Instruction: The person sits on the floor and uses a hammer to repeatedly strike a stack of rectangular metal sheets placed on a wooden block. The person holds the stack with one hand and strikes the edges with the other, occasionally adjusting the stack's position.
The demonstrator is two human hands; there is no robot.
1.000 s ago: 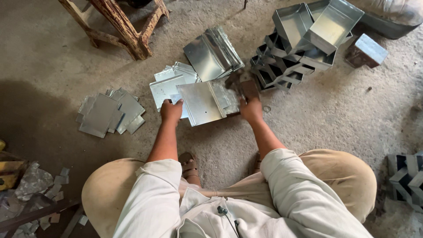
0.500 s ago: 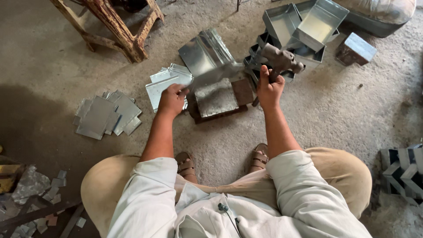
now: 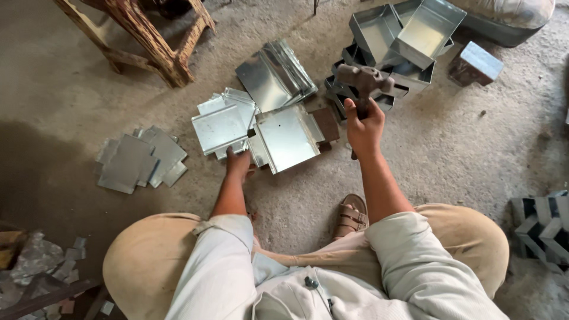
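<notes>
Biggest thing near my hands is the concrete floor (image 3: 450, 154), grey and dusty all around. Up and to the left of my left hand stands a worn wooden stool frame (image 3: 160, 41). Above my right hand sits a heap of finished metal trays (image 3: 409, 35), open boxes nested and tipped against each other, with a small metal-topped block (image 3: 477, 62) just to the right of them. Between the two hands and a bit further out lies a stack of folded sheets (image 3: 272, 74), leaning on one another. Well to the left of my left hand is a loose pile of flat cut blanks (image 3: 139, 160).

Now the stuff I'm actually on — the sheet-metal piece (image 3: 287, 137) with its edges turned up sits on a dark block, just right of my left hand and just left of my right. My left hand (image 3: 238, 163) is down at its near left corner, fingers curled against the edge, pinning it. More flat sheets (image 3: 219, 125) lie just above that hand.

My right hand (image 3: 364, 127) is wrapped tight round the handle of a hammer (image 3: 365, 78), lifted with the head up above the fist, clear of the sheet.
</notes>
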